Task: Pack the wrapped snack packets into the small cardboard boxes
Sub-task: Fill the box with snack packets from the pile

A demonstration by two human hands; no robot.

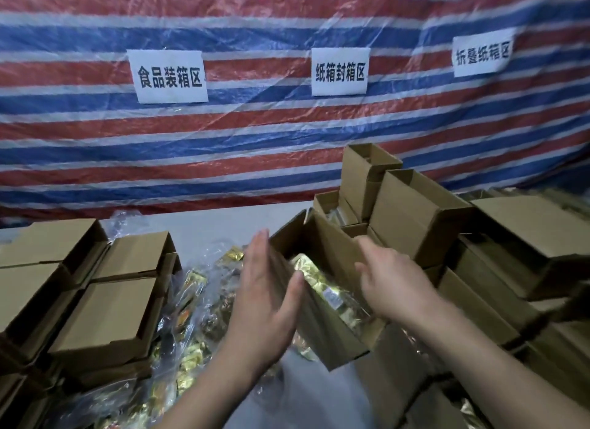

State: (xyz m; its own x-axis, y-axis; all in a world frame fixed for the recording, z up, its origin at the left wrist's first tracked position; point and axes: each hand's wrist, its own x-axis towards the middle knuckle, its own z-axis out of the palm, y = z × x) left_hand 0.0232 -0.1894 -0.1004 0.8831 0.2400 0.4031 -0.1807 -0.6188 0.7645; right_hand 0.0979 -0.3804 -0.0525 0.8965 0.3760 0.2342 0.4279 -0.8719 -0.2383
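An open small cardboard box (332,339) sits tilted in the middle, with gold-wrapped snack packets (316,277) lying inside it. My left hand (266,301) holds the box's left wall, fingers straight along the outside and thumb over the rim. My right hand (392,285) rests at the box's right side over the packets, its fingers loosely bent; what they touch is hidden. Loose gold packets in clear plastic bags (191,320) lie on the table to the left of the box.
Closed flat boxes (108,313) are stacked at the left. Open and filled boxes (415,211) pile up at the right and behind. A striped tarp with paper signs (169,75) hangs behind the white table (210,221).
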